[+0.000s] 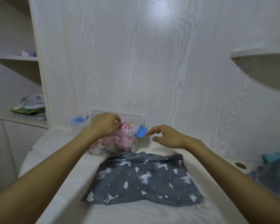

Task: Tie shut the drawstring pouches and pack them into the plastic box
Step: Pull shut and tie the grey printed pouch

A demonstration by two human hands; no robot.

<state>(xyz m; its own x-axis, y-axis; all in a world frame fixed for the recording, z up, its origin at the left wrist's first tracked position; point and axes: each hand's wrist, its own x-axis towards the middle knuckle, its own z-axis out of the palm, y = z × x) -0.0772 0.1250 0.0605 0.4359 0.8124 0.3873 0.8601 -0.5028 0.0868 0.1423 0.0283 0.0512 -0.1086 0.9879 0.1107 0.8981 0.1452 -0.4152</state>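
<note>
A clear plastic box with blue clips stands at the back of the white table. A pink patterned pouch fills it. My left hand is over the box, its fingers curled and pinching the top of the pink pouch. My right hand hovers just right of the box beside the blue clip, fingers loosely spread and holding nothing. A grey pouch printed with white giraffes and clouds lies flat on the table in front of the box.
The box lid with a blue clip lies behind the box on the left. Shelves with papers and a plate are at the left. A curved shelf juts from the right wall. Grey and teal fabric lies at the right edge.
</note>
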